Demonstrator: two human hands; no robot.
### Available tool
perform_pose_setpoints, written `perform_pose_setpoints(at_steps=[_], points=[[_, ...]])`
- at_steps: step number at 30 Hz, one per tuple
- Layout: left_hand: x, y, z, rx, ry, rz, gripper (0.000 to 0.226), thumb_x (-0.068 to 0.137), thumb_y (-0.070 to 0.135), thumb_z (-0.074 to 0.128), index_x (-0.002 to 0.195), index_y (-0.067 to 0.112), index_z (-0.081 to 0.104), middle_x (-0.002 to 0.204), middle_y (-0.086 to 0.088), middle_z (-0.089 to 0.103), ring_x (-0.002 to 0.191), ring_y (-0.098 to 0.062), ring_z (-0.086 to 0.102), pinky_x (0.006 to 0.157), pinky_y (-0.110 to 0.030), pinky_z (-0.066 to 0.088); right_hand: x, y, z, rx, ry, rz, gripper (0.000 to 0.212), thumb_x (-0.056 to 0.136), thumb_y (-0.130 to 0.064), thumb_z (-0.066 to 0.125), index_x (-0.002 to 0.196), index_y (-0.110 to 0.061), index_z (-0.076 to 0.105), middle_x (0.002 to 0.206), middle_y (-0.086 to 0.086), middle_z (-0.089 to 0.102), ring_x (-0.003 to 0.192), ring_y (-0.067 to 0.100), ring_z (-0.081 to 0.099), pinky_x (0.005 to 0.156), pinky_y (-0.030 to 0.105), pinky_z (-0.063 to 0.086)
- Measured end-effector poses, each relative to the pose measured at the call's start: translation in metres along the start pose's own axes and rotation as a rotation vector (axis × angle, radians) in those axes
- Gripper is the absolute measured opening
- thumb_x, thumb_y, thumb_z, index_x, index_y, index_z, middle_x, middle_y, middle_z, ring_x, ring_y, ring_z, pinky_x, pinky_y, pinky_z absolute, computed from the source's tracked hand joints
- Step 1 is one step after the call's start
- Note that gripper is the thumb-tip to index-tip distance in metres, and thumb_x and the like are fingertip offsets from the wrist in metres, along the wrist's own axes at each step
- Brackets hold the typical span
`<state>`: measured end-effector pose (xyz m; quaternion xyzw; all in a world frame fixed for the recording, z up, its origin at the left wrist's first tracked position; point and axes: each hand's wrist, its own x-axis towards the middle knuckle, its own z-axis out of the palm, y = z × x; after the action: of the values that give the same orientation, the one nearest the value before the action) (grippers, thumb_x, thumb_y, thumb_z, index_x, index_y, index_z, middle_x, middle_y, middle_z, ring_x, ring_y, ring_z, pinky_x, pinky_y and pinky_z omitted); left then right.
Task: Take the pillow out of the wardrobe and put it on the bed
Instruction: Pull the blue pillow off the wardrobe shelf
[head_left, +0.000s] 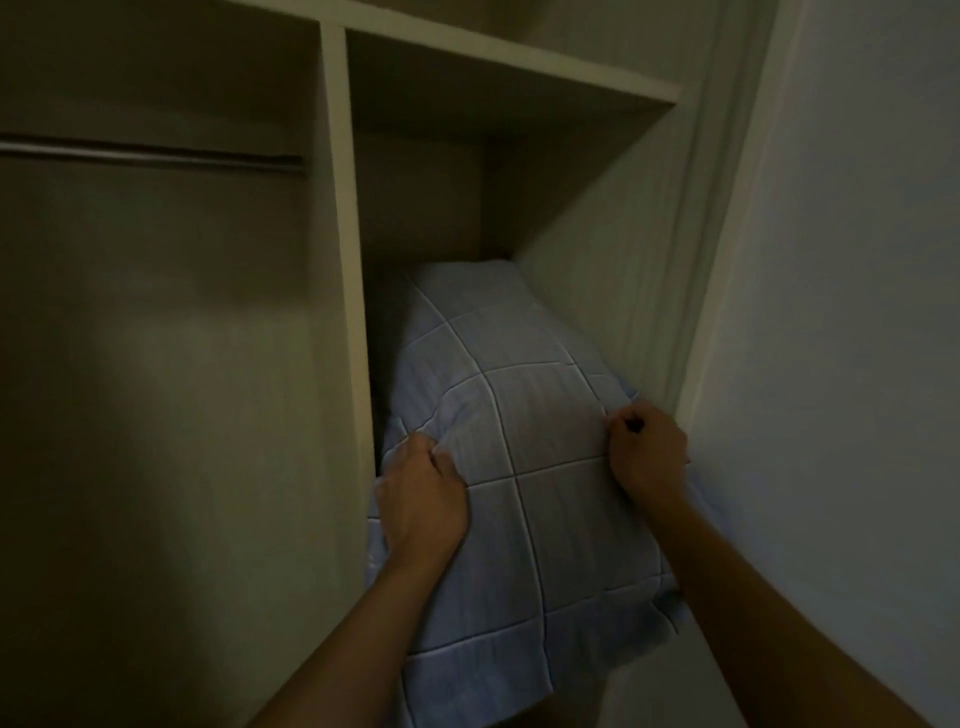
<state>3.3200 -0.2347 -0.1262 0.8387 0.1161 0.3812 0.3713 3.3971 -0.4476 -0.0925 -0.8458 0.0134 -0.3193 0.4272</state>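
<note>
Pulling the pillow from the wardrobe

The soft blue checked quilted pillow lies between my fists, half out of the pale wardrobe compartment, I think; left hand and right hand bunch its fabric to drag it.

Dim, soft frame. Pillow far end sinks into the dark wardrobe compartment; can't tell what it rests on. Its lower corner runs off the bottom edge. Left hand fingers partly buried in fabric; right hand fingers curled under, tips hidden. Both forearms cut by bottom edge. Hanging rail cut off at left edge.
</note>
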Motion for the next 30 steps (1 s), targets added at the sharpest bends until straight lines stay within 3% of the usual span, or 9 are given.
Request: perform_pose_setpoints(at_steps=[4,11,13,17,21,24,30], points=[[-0.015,-0.004,-0.014,-0.027,-0.026,0.044,0.022,0.095,0.018,0.042,0.075,0.01,0.045,0.083,-0.014,0.059,0.08,-0.034,0.056,0.074,-0.05,0.047,-0.026,-0.001,-0.018,-0.004,0.014,0.04,0.013,0.09,-0.012,0.058,0.079,-0.015,0.063,0.077,0.0,0.058,0.072,0.016,0.051,0.069,0.023,0.034],[-0.002,-0.001,-0.031,-0.087,-0.188,0.001,0.02,0.079,0.022,0.062,0.067,0.012,0.051,0.073,-0.006,0.058,0.071,-0.024,0.056,0.065,-0.037,0.046,-0.021,-0.003,-0.02,-0.047,-0.018,0.039,0.016,0.091,-0.008,0.051,0.087,-0.002,0.065,0.088,0.015,0.066,0.081,0.029,0.059,0.07,0.027,0.035],[0.009,0.003,-0.033,-0.087,-0.191,0.005,0.017,0.077,0.024,0.063,0.071,0.014,0.051,0.082,-0.005,0.057,0.076,-0.021,0.055,0.067,-0.034,0.043,-0.01,-0.008,-0.012,-0.008,-0.007,0.065,0.017,0.093,-0.013,0.05,0.09,-0.003,0.064,0.093,0.017,0.067,0.084,0.029,0.059,0.071,0.028,0.035],[0.039,0.019,-0.03,-0.078,-0.118,-0.018,0.022,0.082,0.038,0.06,0.087,0.02,0.049,0.102,-0.005,0.051,0.091,-0.02,0.051,0.077,-0.03,0.039,0.016,-0.019,0.002,0.087,-0.076,-0.008,0.012,0.092,-0.021,0.056,0.092,-0.014,0.066,0.086,0.004,0.064,0.085,0.024,0.06,0.073,0.027,0.036],[0.071,0.037,-0.017,0.026,-0.152,-0.029,0.047,0.085,0.048,0.055,0.123,0.02,0.046,0.13,-0.011,0.043,0.12,-0.029,0.044,0.101,-0.041,0.039,0.05,-0.022,0.013,0.021,-0.197,-0.075,0.032,0.091,-0.032,0.059,0.115,-0.012,0.065,0.113,0.011,0.068,0.099,0.023,0.061,0.085,0.03,0.043],[0.093,0.046,-0.004,0.091,-0.205,-0.117,0.066,0.085,0.055,0.051,0.139,0.019,0.035,0.145,-0.013,0.033,0.132,-0.036,0.034,0.108,-0.048,0.033,0.075,-0.027,0.024,-0.013,-0.325,-0.062,0.047,0.09,-0.04,0.059,0.129,-0.012,0.057,0.129,0.013,0.061,0.116,0.031,0.057,0.098,0.037,0.043],[0.131,0.028,0.018,0.085,-0.276,-0.397,0.09,0.081,0.067,0.049,0.147,0.014,0.019,0.153,-0.016,0.027,0.136,-0.041,0.032,0.109,-0.052,0.032,0.121,-0.034,0.059,-0.013,-0.499,0.032,0.064,0.088,-0.051,0.056,0.137,-0.011,0.048,0.14,0.015,0.052,0.125,0.033,0.051,0.103,0.037,0.039]])
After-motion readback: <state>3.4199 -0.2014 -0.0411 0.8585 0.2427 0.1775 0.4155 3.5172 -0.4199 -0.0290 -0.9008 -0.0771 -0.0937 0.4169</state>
